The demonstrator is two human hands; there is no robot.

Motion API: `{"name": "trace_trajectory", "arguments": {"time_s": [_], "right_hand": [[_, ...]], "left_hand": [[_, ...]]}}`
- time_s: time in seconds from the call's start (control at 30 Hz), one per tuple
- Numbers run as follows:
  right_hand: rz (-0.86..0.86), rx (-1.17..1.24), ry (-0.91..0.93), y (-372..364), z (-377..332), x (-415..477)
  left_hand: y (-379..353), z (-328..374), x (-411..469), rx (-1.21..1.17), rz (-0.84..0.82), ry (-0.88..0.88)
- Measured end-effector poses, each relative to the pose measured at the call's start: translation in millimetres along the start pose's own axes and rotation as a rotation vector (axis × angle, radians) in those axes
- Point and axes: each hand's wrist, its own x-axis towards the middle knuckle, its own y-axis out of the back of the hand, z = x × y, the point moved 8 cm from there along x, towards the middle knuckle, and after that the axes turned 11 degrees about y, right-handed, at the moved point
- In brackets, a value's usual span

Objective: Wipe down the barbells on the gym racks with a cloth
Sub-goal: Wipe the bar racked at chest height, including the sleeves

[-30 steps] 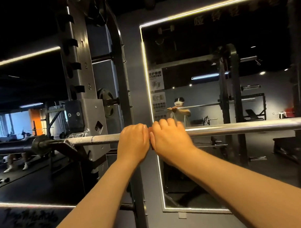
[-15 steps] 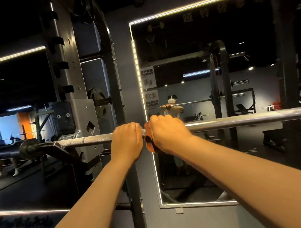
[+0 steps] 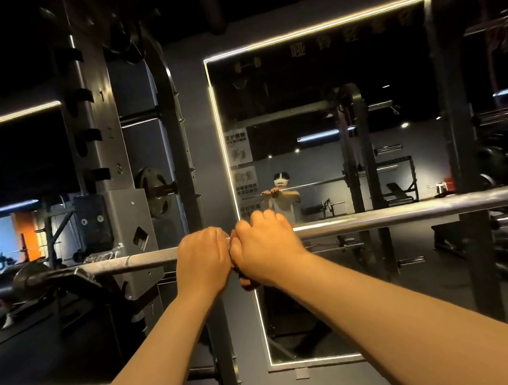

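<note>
Steel barbell (image 3: 391,214) lies across the rack, sloping in the head view from lower left to upper right; its left end rests on a dark hook bracket (image 3: 77,277) fixed to the grey rack upright (image 3: 101,131), whose pegs are numbered 1, 2 and 3; left of the hands the bar is knurled, right of them smooth and bright. Left hand (image 3: 203,257) grips the bar overhand, fingers curled over its top and the back of the hand toward the camera; right hand (image 3: 267,246) grips the bar the same way just beside it, the two hands touching; both forearms reach in from the lower edge. A small reddish patch (image 3: 246,281) shows under the right hand, too small to tell whether it is cloth or thumb. Behind the upright a black weight plate (image 3: 152,193) hangs on a peg; on the grey wall beyond the bar stands a mirror (image 3: 306,84) edged with a lit strip; in it a reflected person (image 3: 283,197) holds a bar with both hands close together, with further racks and a bench behind.
</note>
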Motion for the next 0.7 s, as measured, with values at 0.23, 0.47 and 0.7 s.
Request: {"name": "trace_trajectory", "arguments": {"time_s": [0.23,0.47,0.7], "right_hand": [[0.179,-0.179,0.157,-22,-7,-27],[0.002,-0.118,0.04,12,4,3],[0.123,-0.193,0.091,-28,4,-22]], "left_hand": [[1,0,0,-0.004,0.034,-0.031],[3,-6,2,-0.108,0.102,0.033],[-1,0,0,0.006,0.079,-0.037]]}}
